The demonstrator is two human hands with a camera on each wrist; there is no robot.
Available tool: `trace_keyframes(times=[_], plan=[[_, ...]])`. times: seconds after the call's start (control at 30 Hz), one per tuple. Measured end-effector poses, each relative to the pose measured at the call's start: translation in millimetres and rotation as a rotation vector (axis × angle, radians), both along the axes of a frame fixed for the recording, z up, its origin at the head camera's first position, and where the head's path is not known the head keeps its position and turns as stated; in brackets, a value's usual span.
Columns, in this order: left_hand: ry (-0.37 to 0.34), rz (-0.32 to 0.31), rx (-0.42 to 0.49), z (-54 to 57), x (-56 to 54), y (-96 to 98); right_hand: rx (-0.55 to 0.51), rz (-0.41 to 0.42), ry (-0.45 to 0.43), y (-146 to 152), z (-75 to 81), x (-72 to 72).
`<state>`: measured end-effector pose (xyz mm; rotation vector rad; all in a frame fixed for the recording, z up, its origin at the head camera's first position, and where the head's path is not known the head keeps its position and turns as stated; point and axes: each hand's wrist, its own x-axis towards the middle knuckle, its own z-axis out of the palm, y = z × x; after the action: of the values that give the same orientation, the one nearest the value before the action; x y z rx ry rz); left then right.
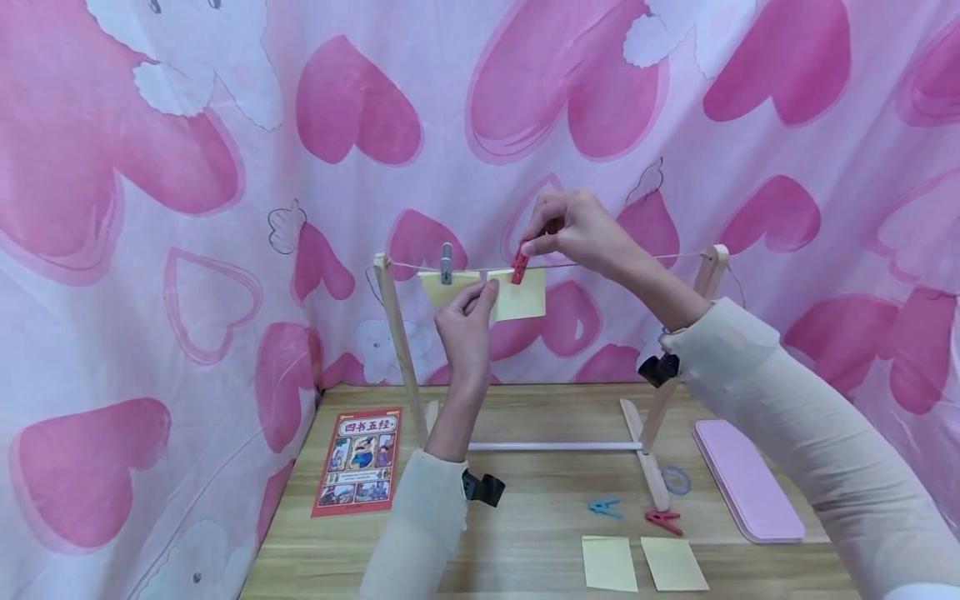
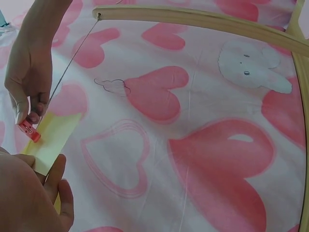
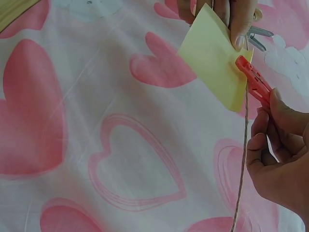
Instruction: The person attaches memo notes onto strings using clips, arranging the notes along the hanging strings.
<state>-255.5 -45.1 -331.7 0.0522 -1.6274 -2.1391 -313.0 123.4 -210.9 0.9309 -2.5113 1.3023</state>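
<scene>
A person's right hand (image 1: 581,225) pinches the handle end of a red clothespin (image 1: 519,267) set over the top edge of a yellow note (image 1: 531,300) at the string (image 3: 242,169), as the left hand (image 1: 467,333) grasps the note's left side between thumb and fingers. Seen from the head view, the clothespin stands steeply, its long axis leaning a little right at the top, mouth pointing down and handles up. Only that view takes in the table (image 1: 525,517) with its red booklet (image 1: 358,462) and pink case (image 1: 748,482), while a gray clothespin (image 1: 446,265) on the string shows there and from the right wrist but not the left.
</scene>
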Motion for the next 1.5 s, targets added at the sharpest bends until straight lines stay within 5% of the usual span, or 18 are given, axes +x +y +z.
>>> trace_keyframes(times=[0.53, 0.73, 0.93, 1.1, 1.3, 1.5], plan=[[-0.009, -0.014, -0.038, -3.5, -0.6, -1.6, 0.184, 0.017, 0.041, 2, -3.5, 0.1], [-0.010, -0.067, -0.083, -20.0, 1.4, -3.8, 0.227, 0.036, 0.035, 3, -9.7, -3.3], [-0.025, -0.094, -0.054, -43.7, 12.0, -9.7, 0.223, 0.025, 0.000, 3, -12.5, -5.8], [0.015, -0.120, -0.022, -53.0, 9.9, -11.7, 0.244, -0.010, -0.028, 6, -9.0, -2.9], [0.035, -0.151, -0.005, -51.4, 2.6, -11.6, 0.212, -0.044, 0.123, 26, -11.4, 6.9], [0.010, -0.150, 0.018, -53.2, -1.3, -10.9, -0.037, -0.069, 0.296, 64, -47.9, 42.6]])
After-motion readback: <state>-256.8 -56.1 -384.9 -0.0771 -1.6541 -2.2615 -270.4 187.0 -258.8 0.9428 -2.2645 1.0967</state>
